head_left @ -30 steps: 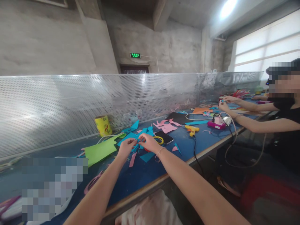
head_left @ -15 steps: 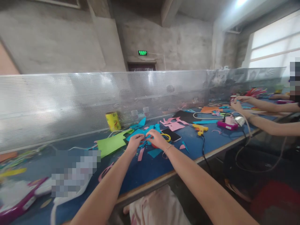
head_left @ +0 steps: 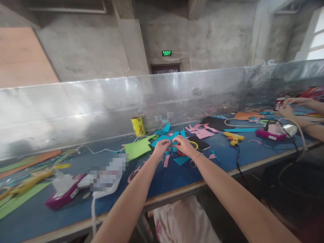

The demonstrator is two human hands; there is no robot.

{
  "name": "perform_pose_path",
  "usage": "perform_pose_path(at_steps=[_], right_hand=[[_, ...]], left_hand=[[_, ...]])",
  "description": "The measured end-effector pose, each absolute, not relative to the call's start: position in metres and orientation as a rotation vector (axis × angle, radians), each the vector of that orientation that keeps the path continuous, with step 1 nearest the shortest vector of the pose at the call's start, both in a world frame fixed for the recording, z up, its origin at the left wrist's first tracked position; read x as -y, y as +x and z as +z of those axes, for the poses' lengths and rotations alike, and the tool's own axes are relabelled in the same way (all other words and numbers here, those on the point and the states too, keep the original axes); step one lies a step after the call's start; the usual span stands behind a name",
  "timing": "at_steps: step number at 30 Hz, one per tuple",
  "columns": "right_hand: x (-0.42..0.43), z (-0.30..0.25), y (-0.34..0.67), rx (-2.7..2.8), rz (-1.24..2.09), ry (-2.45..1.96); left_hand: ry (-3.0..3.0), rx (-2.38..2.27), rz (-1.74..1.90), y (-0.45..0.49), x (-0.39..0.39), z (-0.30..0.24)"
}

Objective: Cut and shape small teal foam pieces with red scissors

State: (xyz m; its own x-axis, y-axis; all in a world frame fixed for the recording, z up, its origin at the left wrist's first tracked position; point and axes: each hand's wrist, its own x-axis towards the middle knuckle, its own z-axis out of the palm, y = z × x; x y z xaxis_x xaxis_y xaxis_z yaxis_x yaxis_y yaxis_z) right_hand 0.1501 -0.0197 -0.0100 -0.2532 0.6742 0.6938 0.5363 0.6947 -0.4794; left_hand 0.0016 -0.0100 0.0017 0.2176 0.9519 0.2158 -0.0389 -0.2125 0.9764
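My left hand (head_left: 162, 148) and my right hand (head_left: 184, 145) meet over the blue table, fingertips pinched close together. Between them is a small blue craft piece (head_left: 173, 143), its shape mostly covered by the fingers. Blue craft-sheet scraps (head_left: 180, 134) lie just behind my hands. A yellow loop (head_left: 194, 145) and a red loop (head_left: 180, 153) show by my right hand, perhaps scissor handles. Beyond them lies a dark phone (head_left: 201, 143). To the left of my left hand is a light green sheet (head_left: 136, 149), and a pink strip (head_left: 166, 160) sits nearer the table's front.
A yellow glue gun (head_left: 234, 137) and a purple power strip (head_left: 271, 134) lie to the right, with cables. Another person's hands (head_left: 288, 107) work at far right. On the left is a second purple power strip (head_left: 66, 194). A yellow roll (head_left: 138, 126) stands by the perforated metal partition (head_left: 113, 101).
The view has swung left, so everything appears further right and more of the table's left side shows. My hands stay pinched together over the same spot.
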Motion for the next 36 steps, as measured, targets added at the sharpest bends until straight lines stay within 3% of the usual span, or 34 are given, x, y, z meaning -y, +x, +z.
perform_pose_path(at_steps=[21,36], right_hand=[[0.0198,-0.0074,0.1528,1.954,0.099,-0.923],[0.0156,-0.0109,0.1525,1.748,0.377,-0.972]], left_hand=[[1.655,-1.012,1.24,0.0018,0.0077,0.0018],[1.764,-1.0,1.286,0.0032,0.0117,0.0048]])
